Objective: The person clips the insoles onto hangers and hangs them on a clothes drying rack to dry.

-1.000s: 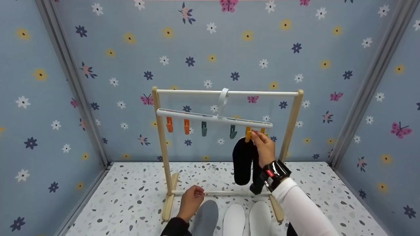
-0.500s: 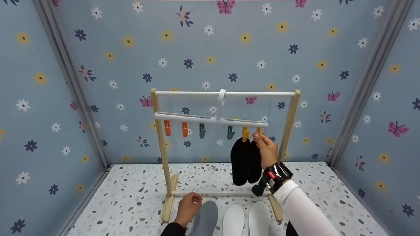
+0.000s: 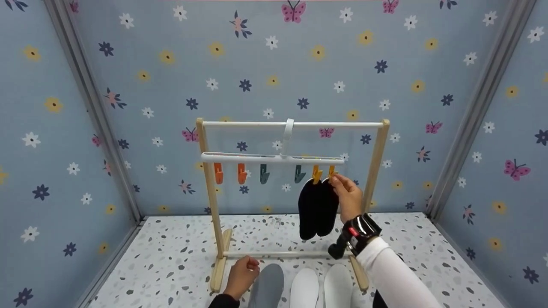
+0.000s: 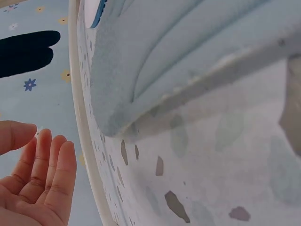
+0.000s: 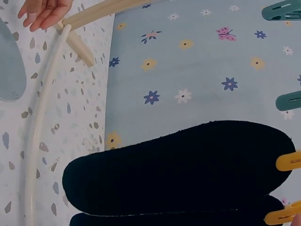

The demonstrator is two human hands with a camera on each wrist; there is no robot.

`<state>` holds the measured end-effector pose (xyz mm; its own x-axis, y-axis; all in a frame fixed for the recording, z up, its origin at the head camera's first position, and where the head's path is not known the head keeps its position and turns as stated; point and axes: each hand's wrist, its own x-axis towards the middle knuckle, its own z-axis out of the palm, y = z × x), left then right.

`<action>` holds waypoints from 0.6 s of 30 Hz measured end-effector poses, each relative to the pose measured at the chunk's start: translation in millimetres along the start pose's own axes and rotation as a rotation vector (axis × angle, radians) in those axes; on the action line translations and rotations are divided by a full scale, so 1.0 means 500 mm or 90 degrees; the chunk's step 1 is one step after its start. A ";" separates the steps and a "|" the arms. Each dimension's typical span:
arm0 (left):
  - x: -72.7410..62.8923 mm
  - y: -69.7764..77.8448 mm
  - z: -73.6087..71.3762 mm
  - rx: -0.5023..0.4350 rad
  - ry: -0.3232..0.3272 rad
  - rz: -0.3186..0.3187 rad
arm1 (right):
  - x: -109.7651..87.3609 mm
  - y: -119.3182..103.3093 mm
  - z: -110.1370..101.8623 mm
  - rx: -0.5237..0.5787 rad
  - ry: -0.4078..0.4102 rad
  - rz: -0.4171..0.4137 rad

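Two black insoles (image 3: 310,209) hang side by side from yellow clothes pegs (image 3: 317,174) on a white hanger (image 3: 274,158). At the outer insole's top edge, my right hand (image 3: 349,199) pinches the right yellow peg (image 5: 281,214); in the right wrist view only a fingertip shows at the peg. My left hand (image 3: 243,276) hovers low beside a grey insole (image 3: 269,286), fingers loosely bent and holding nothing, as the left wrist view also shows. Two white insoles (image 3: 305,288) lie to the right of the grey one.
The hanger hooks over the top rail (image 3: 239,124) of a wooden-legged rack (image 3: 376,167). Orange pegs (image 3: 242,173) and green pegs (image 3: 264,174) hang along its left and middle. A lower rail (image 3: 291,254) crosses above the speckled floor (image 3: 171,244). Flowered walls enclose three sides.
The hanger has swung from tilting down on the right to nearly level. My right hand has shifted from between the yellow pegs to the right one. My left hand has drifted slightly left.
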<state>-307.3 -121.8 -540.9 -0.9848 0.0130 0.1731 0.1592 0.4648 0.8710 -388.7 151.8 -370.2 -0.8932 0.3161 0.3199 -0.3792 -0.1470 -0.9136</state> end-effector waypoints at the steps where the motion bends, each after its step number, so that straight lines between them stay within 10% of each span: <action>1: 0.000 -0.002 -0.001 0.008 0.003 0.001 | -0.001 -0.001 0.002 -0.005 0.001 -0.005; 18: -0.008 -0.016 -0.002 0.055 -0.044 -0.066 | -0.021 -0.012 0.055 -0.101 -0.111 -0.089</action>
<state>-304.3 -126.6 -548.1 -0.9986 0.0204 0.0489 0.0521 0.5410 0.8394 -383.5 123.8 -361.3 -0.8681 0.1544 0.4717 -0.4716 0.0398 -0.8809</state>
